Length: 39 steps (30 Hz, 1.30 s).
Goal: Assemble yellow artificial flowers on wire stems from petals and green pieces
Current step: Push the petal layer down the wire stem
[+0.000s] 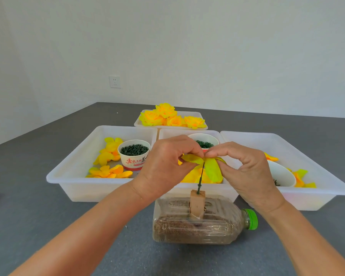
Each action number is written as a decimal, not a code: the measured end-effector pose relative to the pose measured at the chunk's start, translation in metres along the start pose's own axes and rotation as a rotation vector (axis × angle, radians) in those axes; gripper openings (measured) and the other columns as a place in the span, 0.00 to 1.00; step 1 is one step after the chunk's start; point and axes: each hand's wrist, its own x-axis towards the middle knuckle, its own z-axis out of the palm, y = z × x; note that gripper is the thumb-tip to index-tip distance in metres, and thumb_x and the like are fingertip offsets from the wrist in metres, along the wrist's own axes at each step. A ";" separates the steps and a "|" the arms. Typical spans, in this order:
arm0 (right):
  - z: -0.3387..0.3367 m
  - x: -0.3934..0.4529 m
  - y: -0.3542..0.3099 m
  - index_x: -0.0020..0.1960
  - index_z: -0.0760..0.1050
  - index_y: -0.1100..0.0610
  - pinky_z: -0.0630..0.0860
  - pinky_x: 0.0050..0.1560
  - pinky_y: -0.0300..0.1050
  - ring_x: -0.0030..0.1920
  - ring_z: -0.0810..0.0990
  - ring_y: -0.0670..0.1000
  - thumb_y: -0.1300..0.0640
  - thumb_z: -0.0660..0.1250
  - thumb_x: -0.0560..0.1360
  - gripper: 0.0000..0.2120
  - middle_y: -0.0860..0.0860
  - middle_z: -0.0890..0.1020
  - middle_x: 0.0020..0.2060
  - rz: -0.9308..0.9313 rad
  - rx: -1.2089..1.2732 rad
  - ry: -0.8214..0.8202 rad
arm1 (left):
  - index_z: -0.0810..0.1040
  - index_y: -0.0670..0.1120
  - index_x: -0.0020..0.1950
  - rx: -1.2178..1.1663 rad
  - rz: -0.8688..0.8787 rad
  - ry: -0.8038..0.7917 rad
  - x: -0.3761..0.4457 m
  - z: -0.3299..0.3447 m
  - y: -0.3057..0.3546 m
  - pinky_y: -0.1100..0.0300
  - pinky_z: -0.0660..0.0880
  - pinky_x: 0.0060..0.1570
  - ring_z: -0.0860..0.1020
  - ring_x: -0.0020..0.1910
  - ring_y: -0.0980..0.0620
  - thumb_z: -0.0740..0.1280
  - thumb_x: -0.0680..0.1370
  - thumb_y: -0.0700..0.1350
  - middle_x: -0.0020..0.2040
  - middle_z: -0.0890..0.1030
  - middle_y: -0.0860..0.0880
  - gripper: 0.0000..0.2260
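Left hand (165, 166) curled, thumb and fingertips pinching yellow-green petal layer (204, 165) at top of green wire stem (201, 177). Right hand (245, 170) likewise pinching same petal layer from other side, fingertips of both hands almost meeting above stem tip. Petal layer draped around stem top, one lobe hanging down on right side. Stem upright, slightly tilted, base stuck into tan foam block (197, 203). Block set in cut-out of clear plastic bottle (197, 226) lying on its side on grey surface (48, 216); bottle partly filled with brown granules, green cap (251, 219) pointing right.

Behind hands, three white plastic trays side by side. Left tray (68, 176): loose yellow-orange petals (110, 172) plus paper cup (134, 154) with red print, full of small dark green pieces. Middle tray (173, 134): mostly hidden by hands, second cup (204, 141) holding dark green rings, more yellow petals (191, 177) visible below hands. Right tray (307, 156): white cup (281, 174) tipped toward camera, contents mostly unclear, a few yellow and orange petals beside it. Further back, shallow white tray (201, 127) with finished yellow flowers (167, 116) piled on it. White wall behind with power socket (115, 82). Both forearms bare, entering from bottom corners.
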 end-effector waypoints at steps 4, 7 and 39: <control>0.002 -0.002 0.001 0.45 0.82 0.60 0.77 0.50 0.38 0.45 0.81 0.47 0.67 0.71 0.68 0.07 0.52 0.84 0.42 -0.017 -0.093 0.038 | 0.83 0.39 0.42 0.152 0.135 0.070 -0.002 0.003 -0.003 0.50 0.78 0.41 0.81 0.43 0.45 0.71 0.70 0.36 0.42 0.83 0.45 0.03; 0.003 -0.003 0.004 0.44 0.82 0.60 0.76 0.51 0.34 0.46 0.80 0.46 0.68 0.72 0.67 0.07 0.53 0.84 0.41 -0.004 -0.109 0.069 | 0.83 0.40 0.42 0.200 0.174 0.118 -0.004 0.006 -0.005 0.51 0.78 0.41 0.81 0.44 0.46 0.72 0.70 0.37 0.43 0.83 0.46 0.03; 0.002 -0.007 0.008 0.43 0.82 0.58 0.75 0.48 0.39 0.44 0.79 0.46 0.72 0.73 0.66 0.11 0.51 0.83 0.39 -0.034 -0.145 0.028 | 0.84 0.42 0.45 0.086 0.022 0.090 -0.009 0.008 -0.001 0.60 0.76 0.45 0.79 0.44 0.53 0.72 0.69 0.37 0.43 0.83 0.47 0.06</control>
